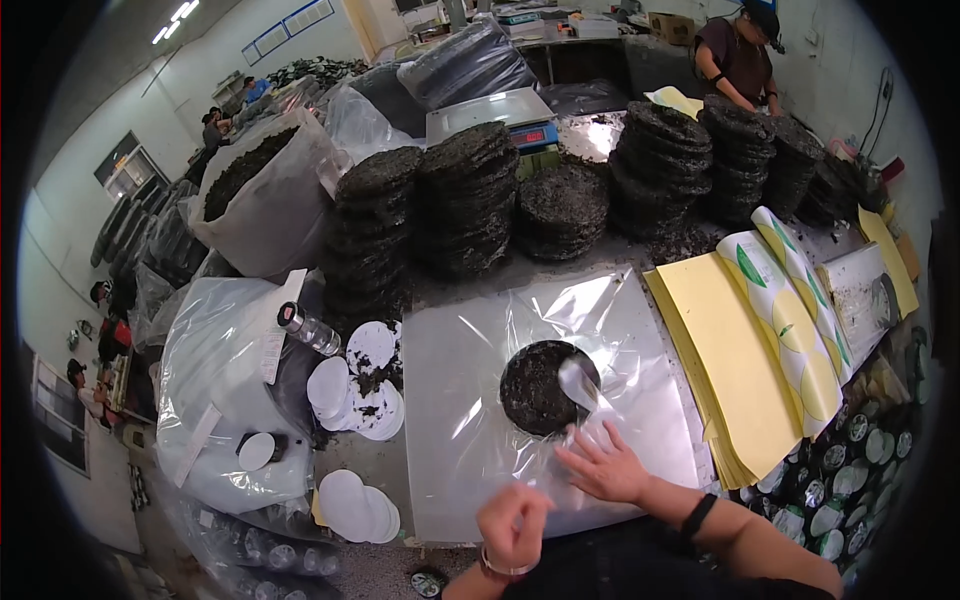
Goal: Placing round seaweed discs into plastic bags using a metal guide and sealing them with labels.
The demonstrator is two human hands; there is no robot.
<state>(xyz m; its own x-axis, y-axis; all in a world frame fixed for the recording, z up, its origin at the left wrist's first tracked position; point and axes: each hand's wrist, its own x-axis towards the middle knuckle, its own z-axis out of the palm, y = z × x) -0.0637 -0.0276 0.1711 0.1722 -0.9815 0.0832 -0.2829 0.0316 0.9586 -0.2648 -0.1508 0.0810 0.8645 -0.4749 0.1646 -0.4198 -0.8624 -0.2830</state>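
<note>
A round cake of what looks like dried seaweed (536,397) lies on a stack of clear plastic sheets or bags (457,472) right in front of me. Film creases run out from around it, and a whitish, blurred patch covers its right side. My right hand (606,466) rests on the film just below the cake, fingers spread. Close to the front edge of the stack, my left hand (516,523) is bent with its fingers curled; whether film is pinched in it is hidden. Round white paper discs (360,506) lie left of the stack.
Tall piles of seaweed cakes (465,202) line the back. Yellow sheets (720,367) and printed film (787,322) lie right. A glass bottle (309,328), more plastic bags (232,360) and an open sack (262,202) stand left. A scale (491,116) and a co-worker (739,56) are behind.
</note>
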